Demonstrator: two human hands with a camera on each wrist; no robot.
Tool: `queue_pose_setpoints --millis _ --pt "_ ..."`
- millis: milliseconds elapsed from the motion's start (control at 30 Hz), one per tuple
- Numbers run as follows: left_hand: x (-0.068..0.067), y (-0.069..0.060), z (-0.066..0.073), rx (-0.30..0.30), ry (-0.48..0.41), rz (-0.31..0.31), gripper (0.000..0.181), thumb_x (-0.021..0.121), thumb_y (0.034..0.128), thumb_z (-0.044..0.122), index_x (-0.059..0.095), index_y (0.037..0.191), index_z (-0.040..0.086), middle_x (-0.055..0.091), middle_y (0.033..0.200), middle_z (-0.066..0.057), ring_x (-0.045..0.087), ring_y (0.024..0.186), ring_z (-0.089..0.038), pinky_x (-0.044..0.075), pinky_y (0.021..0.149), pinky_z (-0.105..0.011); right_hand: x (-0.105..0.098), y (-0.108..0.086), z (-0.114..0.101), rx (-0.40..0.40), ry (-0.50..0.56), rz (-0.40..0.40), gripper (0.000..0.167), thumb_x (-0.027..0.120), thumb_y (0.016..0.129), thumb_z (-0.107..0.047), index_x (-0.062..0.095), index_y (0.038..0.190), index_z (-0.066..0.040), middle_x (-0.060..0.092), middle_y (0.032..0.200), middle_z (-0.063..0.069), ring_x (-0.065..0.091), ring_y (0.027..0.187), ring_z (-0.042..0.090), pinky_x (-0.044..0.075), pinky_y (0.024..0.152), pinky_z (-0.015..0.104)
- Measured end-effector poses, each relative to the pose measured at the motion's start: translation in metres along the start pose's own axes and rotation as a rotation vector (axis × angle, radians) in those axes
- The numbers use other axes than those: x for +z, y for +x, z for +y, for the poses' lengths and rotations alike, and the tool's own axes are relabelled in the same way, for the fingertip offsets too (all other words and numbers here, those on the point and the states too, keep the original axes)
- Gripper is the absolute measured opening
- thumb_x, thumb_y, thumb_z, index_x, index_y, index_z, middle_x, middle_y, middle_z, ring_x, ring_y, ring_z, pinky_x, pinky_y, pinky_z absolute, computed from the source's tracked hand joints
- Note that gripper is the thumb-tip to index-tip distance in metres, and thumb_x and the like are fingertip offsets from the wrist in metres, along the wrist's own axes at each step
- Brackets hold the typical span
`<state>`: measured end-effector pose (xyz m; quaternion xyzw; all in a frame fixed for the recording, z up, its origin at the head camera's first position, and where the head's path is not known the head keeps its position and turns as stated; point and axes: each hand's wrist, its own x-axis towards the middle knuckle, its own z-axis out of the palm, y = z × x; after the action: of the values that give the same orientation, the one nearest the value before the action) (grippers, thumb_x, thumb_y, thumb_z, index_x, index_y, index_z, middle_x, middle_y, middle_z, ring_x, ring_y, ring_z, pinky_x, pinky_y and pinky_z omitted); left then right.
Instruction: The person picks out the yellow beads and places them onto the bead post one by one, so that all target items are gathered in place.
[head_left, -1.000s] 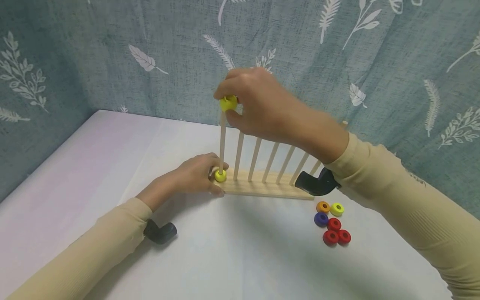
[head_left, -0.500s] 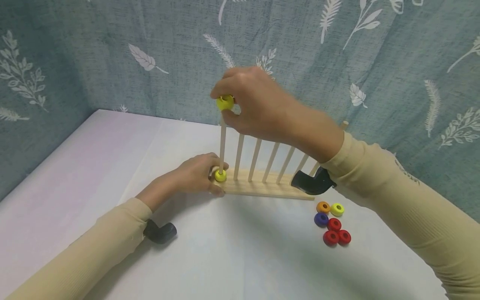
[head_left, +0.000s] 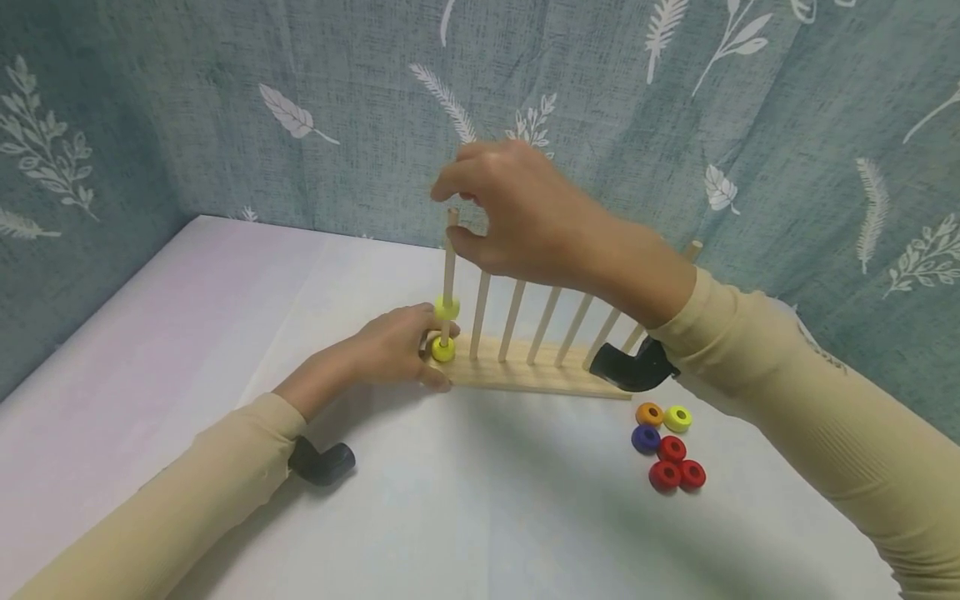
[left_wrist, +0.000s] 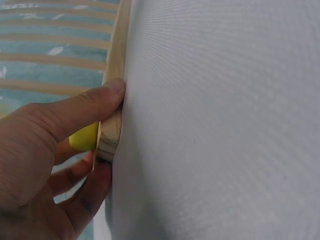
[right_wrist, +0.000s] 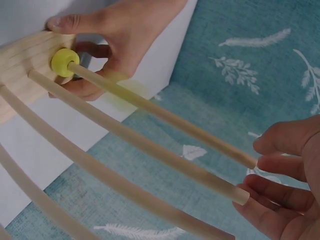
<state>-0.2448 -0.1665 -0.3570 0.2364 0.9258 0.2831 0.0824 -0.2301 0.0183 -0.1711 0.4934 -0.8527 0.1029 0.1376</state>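
wooden base, head view: the wooden base (head_left: 525, 379) lies on a white counter (head_left: 375, 517), with a row of pegs (head_left: 512, 321) standing up from it.
left hand, head view: the left hand (head_left: 386, 346) is clamped on the left end of the base, thumb at the near edge, fingers at the far side.
right hand, head view: the right hand (head_left: 517, 208) is high above the left end of the base, thumb and forefinger apart, with the top of the end peg (head_left: 450, 262) between them.
upper yellow ring, head view: the upper yellow ring (head_left: 447, 314) is around the end peg, a little above the base.
lower yellow ring, head view: the lower yellow ring (head_left: 443, 353) is around the foot of that peg, at the base, with a gap below the upper one.
loose rings, head view: near the right end of the base, on its near side, lie an orange ring (head_left: 643, 417), a loose yellow ring (head_left: 678, 427), a blue ring (head_left: 642, 447) and three red rings (head_left: 665, 487).
curtain, head view: a leaf-patterned curtain (head_left: 225, 150) hangs behind the base.
left hand, left wrist view: the thumb presses one edge of the base, fingertips the other; yellow shows beside the base.
right hand, right wrist view: the fingers are at the peg tip, away from the base; cannot tell whether they touch it.
upper yellow ring, right wrist view: only a yellow blur on the end peg, off the base.
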Motion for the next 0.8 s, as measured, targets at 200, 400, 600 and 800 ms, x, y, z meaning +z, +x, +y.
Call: queue_pose_setpoints --millis 200,400,600,800 --pt "0.000 0.001 0.000 0.005 0.009 0.004 0.071 0.093 0.0684 0.027 0.064 0.130 0.008 0.061 0.119 -0.004 0.056 0.099 -0.023 0.046 0.087 -0.042 -0.001 -0.004 -0.001 0.002 -0.028 0.010 0.027 0.070 0.090 -0.009 0.072 0.116 -0.002 0.068 0.112 0.009 0.060 0.097 0.020 0.048 0.085 0.030" --pt "0.000 0.001 0.000 0.008 0.008 0.003 0.071 0.093 0.0682 0.027 0.065 0.130 0.008 0.061 0.117 -0.003 0.055 0.097 -0.023 0.046 0.086 -0.041 -0.005 -0.012 -0.003 -0.014 -0.051 0.014 0.025 0.069 0.090 -0.010 0.072 0.115 -0.002 0.068 0.110 0.009 0.059 0.091 0.018 0.049 0.082 0.028" --pt "0.000 0.001 0.000 0.014 0.016 0.012 0.071 0.093 0.0679 0.028 0.065 0.129 0.008 0.061 0.114 -0.003 0.054 0.094 -0.023 0.045 0.082 -0.040 -0.010 -0.024 -0.005 -0.054 -0.041 0.049 0.025 0.070 0.089 -0.009 0.073 0.113 -0.004 0.068 0.106 0.005 0.059 0.088 0.016 0.048 0.077 0.028" --pt "0.000 0.001 0.000 0.011 0.014 0.011 0.070 0.093 0.0683 0.028 0.065 0.129 0.007 0.062 0.120 -0.005 0.055 0.099 -0.024 0.046 0.087 -0.042 -0.012 -0.047 -0.005 -0.124 0.006 0.113 0.024 0.073 0.086 -0.006 0.073 0.110 -0.003 0.068 0.100 0.005 0.058 0.082 0.015 0.047 0.075 0.030"
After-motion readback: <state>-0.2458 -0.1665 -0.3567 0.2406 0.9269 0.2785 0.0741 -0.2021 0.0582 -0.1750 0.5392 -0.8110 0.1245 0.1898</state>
